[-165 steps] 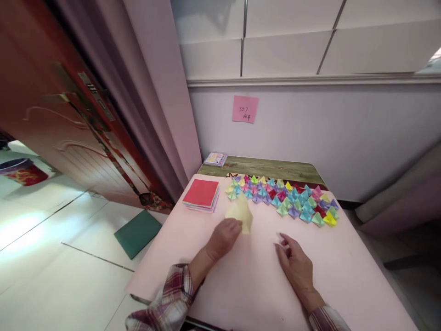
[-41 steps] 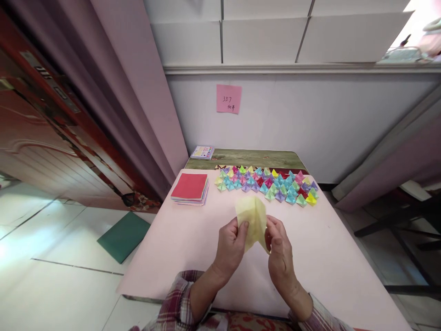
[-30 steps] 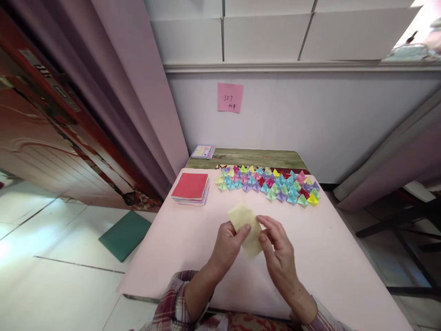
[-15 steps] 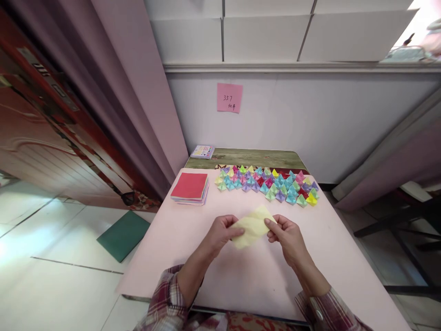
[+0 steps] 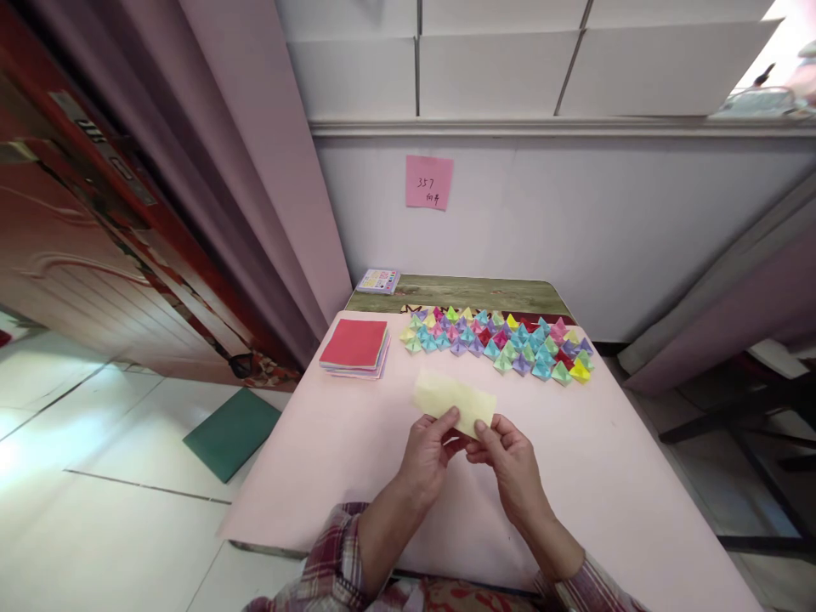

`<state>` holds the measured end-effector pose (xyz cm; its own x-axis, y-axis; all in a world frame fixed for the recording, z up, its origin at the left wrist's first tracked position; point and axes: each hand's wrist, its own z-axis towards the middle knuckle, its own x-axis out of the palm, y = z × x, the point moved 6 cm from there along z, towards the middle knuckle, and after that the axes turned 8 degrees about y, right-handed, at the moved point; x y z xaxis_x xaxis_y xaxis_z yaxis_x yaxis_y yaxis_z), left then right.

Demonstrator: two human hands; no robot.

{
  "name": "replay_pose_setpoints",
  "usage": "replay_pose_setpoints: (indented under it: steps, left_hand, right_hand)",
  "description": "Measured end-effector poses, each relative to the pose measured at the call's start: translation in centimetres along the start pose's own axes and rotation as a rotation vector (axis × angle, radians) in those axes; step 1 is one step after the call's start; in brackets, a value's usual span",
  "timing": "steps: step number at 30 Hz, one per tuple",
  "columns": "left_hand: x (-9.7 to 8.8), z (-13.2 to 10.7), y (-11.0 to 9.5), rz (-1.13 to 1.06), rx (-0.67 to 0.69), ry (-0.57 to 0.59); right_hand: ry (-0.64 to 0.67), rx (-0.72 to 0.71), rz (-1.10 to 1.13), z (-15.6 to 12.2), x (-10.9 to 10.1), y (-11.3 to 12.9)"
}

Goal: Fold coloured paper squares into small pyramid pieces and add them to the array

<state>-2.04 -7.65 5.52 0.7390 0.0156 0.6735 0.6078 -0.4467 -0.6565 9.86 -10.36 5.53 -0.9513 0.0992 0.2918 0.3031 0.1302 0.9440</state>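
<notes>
A pale yellow sheet of paper, folded to a rectangle, is held above the pink-covered table. My left hand pinches its lower edge, thumb on top and fingers behind. Close beside it, my right hand pinches the lower right corner the same way. The fingertips behind the paper are partly hidden. Beyond the hands, several small folded paper pieces in many colours stand in rows. To the left lies a stack of square coloured paper with a red sheet on top.
A small patterned packet lies at the table's back left corner. The pink table covering spreads around the hands. A dark green board rests on the tiled floor at left. A pink note sticks to the wall.
Both hands have come closer together, the left moving right and the right moving left. The yellow paper has turned, and its grip has shifted from its two sides to the lower edge.
</notes>
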Motion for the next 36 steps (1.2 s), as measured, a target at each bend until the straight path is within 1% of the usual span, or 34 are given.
replay_pose_setpoints:
  steps: [2, 4, 5, 6, 8, 10, 12, 17, 19, 21, 24, 26, 29, 32, 33, 36]
  left_hand:
    - [-0.6, 0.0, -0.5, 0.030, -0.003, -0.068]
    - [-0.7, -0.1, -1.1, 0.090, -0.015, -0.075]
    - [-0.6, -0.1, -1.4, 0.123, -0.019, -0.058]
    - [-0.3, -0.3, -1.6, 0.153, -0.021, -0.033]
    - [0.2, -0.5, -1.8, 0.202, -0.024, 0.017]
    - [0.7, -0.7, -1.8, 0.244, -0.033, 0.061]
    - [1.0, -0.8, -1.7, 0.280, -0.044, 0.095]
    - [1.3, -1.0, -2.0, 0.347, -0.014, 0.146]
    - [1.4, -1.1, -2.1, 0.342, -0.007, 0.158]
    - [1.6, -1.2, -2.1, 0.310, -0.008, 0.154]
    - [1.8, -1.4, -2.1, 0.255, -0.009, 0.129]
    - [1.9, -1.5, -2.0, 0.227, -0.010, 0.101]
    - [1.8, -1.5, -2.2, 0.212, 0.007, 0.065]
    - [1.8, -1.5, -2.6, 0.233, 0.059, 0.059]
    - [1.8, -1.5, -2.7, 0.244, 0.077, 0.059]
    - [2.0, -1.6, -2.9, 0.269, 0.113, 0.080]
  right_hand:
    - [0.016, -0.110, -0.116, -0.2, -0.6, 1.1]
    - [-0.002, -0.291, -0.286, -0.5, -1.5, 2.8]
    - [-0.001, -0.379, -0.408, -0.6, -1.8, 3.7]
    - [0.028, -0.454, -0.542, -0.7, -1.9, 4.3]
    - [0.129, -0.613, -0.730, -0.9, -1.6, 5.4]
    - [0.196, -0.701, -0.811, -1.0, -1.5, 6.0]
    - [0.217, -0.733, -0.825, -1.0, -1.7, 6.4]
    - [0.224, -0.738, -0.793, -0.9, -2.4, 6.7]
    - [0.208, -0.710, -0.755, -1.0, -2.6, 6.7]
    - [0.156, -0.640, -0.679, -0.9, -2.7, 6.5]
    - [0.043, -0.509, -0.529, -0.9, -2.9, 6.0]
    - [0.008, -0.451, -0.460, -0.9, -2.8, 5.8]
    - [0.054, -0.437, -0.454, -1.0, -2.4, 5.7]
    - [0.135, -0.458, -0.472, -1.1, -2.3, 5.8]
    - [0.143, -0.451, -0.452, -1.2, -2.3, 5.7]
    - [0.079, -0.359, -0.300, -1.0, -2.6, 5.1]
